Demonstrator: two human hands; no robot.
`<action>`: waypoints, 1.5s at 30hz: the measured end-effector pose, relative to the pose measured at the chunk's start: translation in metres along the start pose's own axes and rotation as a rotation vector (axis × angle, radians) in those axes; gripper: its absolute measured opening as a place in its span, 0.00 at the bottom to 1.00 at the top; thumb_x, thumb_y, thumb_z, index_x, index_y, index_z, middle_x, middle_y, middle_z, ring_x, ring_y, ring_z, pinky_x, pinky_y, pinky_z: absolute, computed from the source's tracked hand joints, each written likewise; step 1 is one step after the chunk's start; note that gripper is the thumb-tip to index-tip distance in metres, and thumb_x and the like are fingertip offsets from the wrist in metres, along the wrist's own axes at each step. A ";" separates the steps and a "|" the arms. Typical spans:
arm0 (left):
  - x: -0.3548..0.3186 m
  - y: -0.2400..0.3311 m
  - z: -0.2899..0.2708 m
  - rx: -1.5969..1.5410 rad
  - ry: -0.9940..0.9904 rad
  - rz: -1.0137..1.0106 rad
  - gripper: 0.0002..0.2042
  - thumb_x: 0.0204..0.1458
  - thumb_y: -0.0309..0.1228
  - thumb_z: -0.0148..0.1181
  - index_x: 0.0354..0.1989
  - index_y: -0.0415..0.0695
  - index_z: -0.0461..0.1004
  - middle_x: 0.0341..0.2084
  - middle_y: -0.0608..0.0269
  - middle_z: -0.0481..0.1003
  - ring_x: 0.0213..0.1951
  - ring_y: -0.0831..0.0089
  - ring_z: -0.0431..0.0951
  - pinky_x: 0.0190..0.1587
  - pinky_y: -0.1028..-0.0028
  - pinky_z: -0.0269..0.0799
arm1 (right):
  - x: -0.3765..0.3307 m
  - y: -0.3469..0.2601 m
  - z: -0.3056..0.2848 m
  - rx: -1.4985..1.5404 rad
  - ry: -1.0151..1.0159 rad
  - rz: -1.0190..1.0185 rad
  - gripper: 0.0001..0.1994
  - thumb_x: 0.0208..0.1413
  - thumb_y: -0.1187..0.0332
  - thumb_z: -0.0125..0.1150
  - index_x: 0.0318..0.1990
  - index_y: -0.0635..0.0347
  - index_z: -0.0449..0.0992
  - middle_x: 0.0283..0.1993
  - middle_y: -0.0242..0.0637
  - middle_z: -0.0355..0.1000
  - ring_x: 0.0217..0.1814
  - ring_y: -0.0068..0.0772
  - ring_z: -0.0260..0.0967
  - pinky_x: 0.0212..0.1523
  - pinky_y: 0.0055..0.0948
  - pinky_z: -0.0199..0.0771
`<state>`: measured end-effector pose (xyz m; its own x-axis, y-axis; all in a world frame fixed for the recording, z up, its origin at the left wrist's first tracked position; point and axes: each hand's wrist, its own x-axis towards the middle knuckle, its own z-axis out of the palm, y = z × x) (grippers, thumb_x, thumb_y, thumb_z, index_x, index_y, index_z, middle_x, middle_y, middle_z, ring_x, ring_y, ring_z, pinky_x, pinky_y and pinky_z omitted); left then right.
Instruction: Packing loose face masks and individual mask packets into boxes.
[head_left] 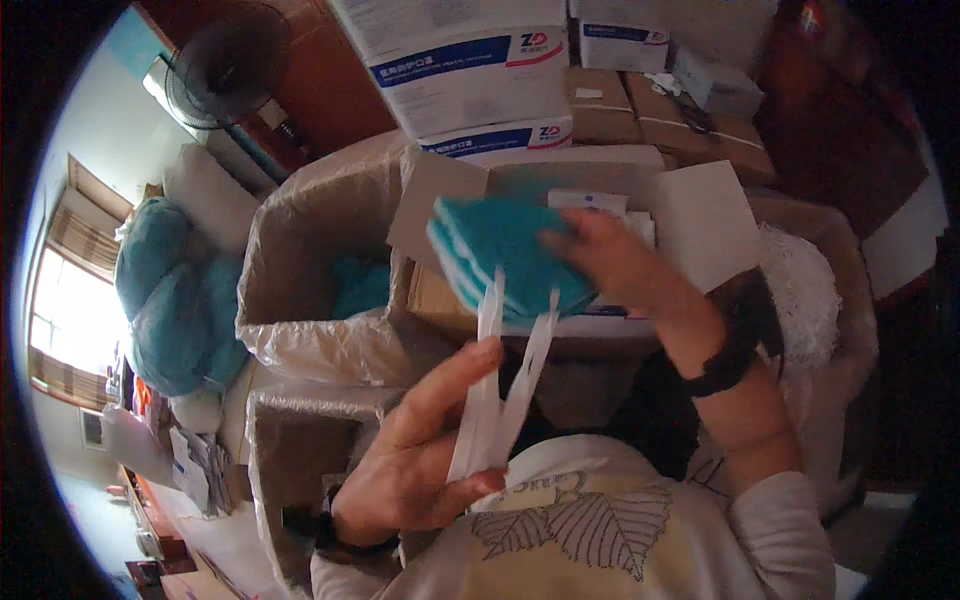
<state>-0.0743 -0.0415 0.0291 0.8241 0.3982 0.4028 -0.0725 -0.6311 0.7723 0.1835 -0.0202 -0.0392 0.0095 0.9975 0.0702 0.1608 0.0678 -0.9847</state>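
Note:
A stack of teal face masks (505, 245) with white edges is raised in front of me above an open carton. My right hand (605, 250) grips its right side, the fingers slightly blurred. White ear loops (490, 390) run down from the stack to my left hand (415, 450). They are stretched across that hand, passing by its fingertips and thumb, with the fingers and thumb held apart around them. Under the stack, the open carton (720, 205) holds white packets (590, 202); the masks hide part of its inside.
Left of the carton, a plastic-lined box (300, 230) has teal items (360, 285) at its bottom. Another lined box (300, 410) stands nearer. White material (800, 295) fills a box at right. Printed cartons (470, 85) are stacked behind, and teal bundles (170, 300) lie far left.

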 end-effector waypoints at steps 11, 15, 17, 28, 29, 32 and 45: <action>-0.002 -0.066 0.055 -1.881 0.625 -0.493 0.15 0.57 0.39 0.40 0.28 0.40 0.67 0.42 0.58 0.67 0.49 0.66 0.66 0.53 0.69 0.61 | -0.060 0.105 0.094 0.037 -0.276 0.294 0.13 0.53 0.63 0.50 0.39 0.63 0.69 0.30 0.37 0.69 0.30 0.28 0.66 0.31 0.28 0.67; -0.023 -0.081 0.057 -1.632 0.758 -0.423 0.14 0.58 0.37 0.37 0.28 0.42 0.66 0.43 0.63 0.67 0.56 0.66 0.58 0.57 0.66 0.55 | -0.070 0.063 0.076 -0.282 0.034 0.122 0.13 0.51 0.61 0.53 0.41 0.60 0.68 0.31 0.42 0.69 0.32 0.34 0.67 0.32 0.30 0.67; -0.027 -0.089 0.062 -1.523 0.803 -0.439 0.13 0.58 0.38 0.37 0.30 0.43 0.65 0.44 0.64 0.65 0.55 0.66 0.59 0.56 0.66 0.56 | -0.069 0.025 0.067 -0.236 0.015 0.042 0.13 0.51 0.63 0.54 0.42 0.60 0.67 0.33 0.41 0.68 0.34 0.33 0.67 0.34 0.28 0.67; -0.036 -0.106 0.070 -1.511 0.507 -0.556 0.15 0.58 0.39 0.36 0.46 0.42 0.61 0.46 0.59 0.64 0.41 0.71 0.68 0.42 0.71 0.64 | -0.039 0.022 0.082 0.356 -0.490 0.529 0.19 0.54 0.51 0.48 0.35 0.61 0.71 0.30 0.33 0.69 0.33 0.21 0.69 0.31 0.18 0.68; -0.038 -0.109 0.072 -1.518 0.489 -0.548 0.15 0.58 0.39 0.36 0.47 0.42 0.61 0.45 0.59 0.64 0.39 0.71 0.68 0.41 0.71 0.64 | -0.037 0.023 0.078 0.377 -0.522 0.562 0.20 0.54 0.50 0.47 0.35 0.60 0.71 0.29 0.32 0.69 0.31 0.20 0.69 0.31 0.18 0.68; -0.036 -0.112 0.075 -1.454 0.484 -0.599 0.15 0.58 0.38 0.37 0.47 0.42 0.61 0.42 0.60 0.66 0.37 0.73 0.68 0.40 0.73 0.64 | -0.034 0.027 0.069 0.392 -0.581 0.629 0.21 0.54 0.48 0.46 0.33 0.59 0.71 0.28 0.30 0.69 0.28 0.19 0.68 0.30 0.17 0.67; -0.035 -0.119 0.088 -0.930 0.456 -0.705 0.17 0.57 0.38 0.39 0.47 0.36 0.60 0.33 0.62 0.67 0.36 0.73 0.68 0.41 0.76 0.62 | -0.047 0.039 0.073 0.081 -0.380 0.314 0.12 0.53 0.61 0.52 0.33 0.63 0.69 0.26 0.30 0.67 0.28 0.17 0.64 0.30 0.20 0.66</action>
<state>-0.0454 -0.0389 -0.1205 0.5889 0.7688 -0.2493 -0.2164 0.4472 0.8678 0.1168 -0.0628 -0.0923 -0.3172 0.9060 -0.2802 0.1305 -0.2509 -0.9592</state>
